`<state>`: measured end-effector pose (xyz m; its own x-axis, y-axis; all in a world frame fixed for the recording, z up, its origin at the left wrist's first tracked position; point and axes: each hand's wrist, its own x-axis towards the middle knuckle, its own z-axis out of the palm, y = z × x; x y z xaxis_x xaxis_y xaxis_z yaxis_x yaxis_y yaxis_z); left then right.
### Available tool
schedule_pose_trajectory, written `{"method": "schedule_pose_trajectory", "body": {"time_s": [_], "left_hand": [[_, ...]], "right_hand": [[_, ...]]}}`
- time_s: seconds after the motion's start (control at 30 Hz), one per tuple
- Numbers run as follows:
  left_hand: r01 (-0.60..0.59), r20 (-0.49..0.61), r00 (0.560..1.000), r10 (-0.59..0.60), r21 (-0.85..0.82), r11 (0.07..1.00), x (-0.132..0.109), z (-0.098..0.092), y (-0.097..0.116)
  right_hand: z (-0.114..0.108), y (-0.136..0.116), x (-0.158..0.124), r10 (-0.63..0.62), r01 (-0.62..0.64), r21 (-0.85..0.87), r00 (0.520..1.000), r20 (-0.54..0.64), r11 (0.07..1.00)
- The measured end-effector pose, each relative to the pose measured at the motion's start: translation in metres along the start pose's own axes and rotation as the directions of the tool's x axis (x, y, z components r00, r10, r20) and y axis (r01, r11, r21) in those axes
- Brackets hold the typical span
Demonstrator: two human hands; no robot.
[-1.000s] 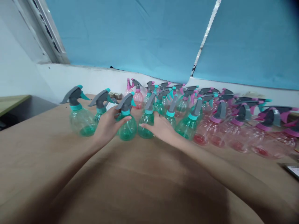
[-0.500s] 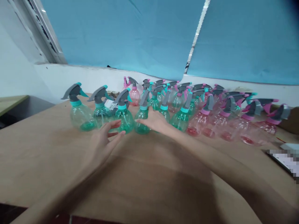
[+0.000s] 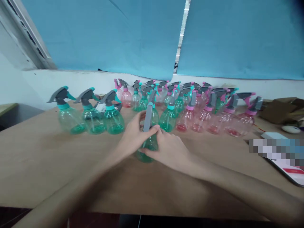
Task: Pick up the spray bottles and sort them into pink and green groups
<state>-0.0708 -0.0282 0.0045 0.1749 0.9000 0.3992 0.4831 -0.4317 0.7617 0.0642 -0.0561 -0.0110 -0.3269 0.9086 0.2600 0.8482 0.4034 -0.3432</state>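
A green spray bottle [image 3: 147, 148] with a grey trigger head stands on the brown table [image 3: 47, 164], pulled forward out of the row. My right hand [image 3: 169, 150] is wrapped round its round body. My left hand [image 3: 134, 134] grips the neck just under the grey trigger. Three more green spray bottles [image 3: 91, 117] stand in a line to the left. Behind and to the right stands a crowd of green and pink spray bottles [image 3: 206, 114].
A blue curtain [image 3: 118, 34] hangs over a white sill at the back. At the right edge lie a pixelated flat object [image 3: 280, 155], a white mouse-like thing [image 3: 291, 129] and brown packaging [image 3: 277, 110]. A darker desk shows at far left.
My right hand has drawn one green bottle toward me out of the row. My left hand, open before, has closed on its neck. The view has shifted to the right.
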Motion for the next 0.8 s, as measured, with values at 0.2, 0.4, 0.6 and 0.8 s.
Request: {"method": "schedule_pose_trajectory", "body": {"time_s": [0.2, 0.4, 0.6, 0.8], "left_hand": [[-0.105, 0.054, 0.992, 0.113, -0.135, 0.985, 0.0, 0.059, 0.022], [-0.124, 0.093, 0.985, 0.147, -0.221, 0.967, 0.01, 0.091, 0.032], [-0.116, 0.133, 0.979, 0.155, -0.262, 0.958, 0.024, 0.095, 0.03], [-0.093, 0.135, 0.982, 0.13, -0.252, 0.963, 0.037, 0.08, 0.022]], "right_hand": [[-0.013, 0.037, -0.042, 0.042, -0.049, -0.08, 0.996, -0.082, 0.996], [-0.021, 0.061, -0.056, 0.08, -0.092, -0.085, 0.987, -0.138, 0.992], [-0.009, 0.072, -0.05, 0.022, -0.034, -0.063, 0.983, -0.183, 0.997], [-0.006, 0.097, -0.029, -0.177, 0.184, 0.204, 0.983, -0.051, 0.962]]}}
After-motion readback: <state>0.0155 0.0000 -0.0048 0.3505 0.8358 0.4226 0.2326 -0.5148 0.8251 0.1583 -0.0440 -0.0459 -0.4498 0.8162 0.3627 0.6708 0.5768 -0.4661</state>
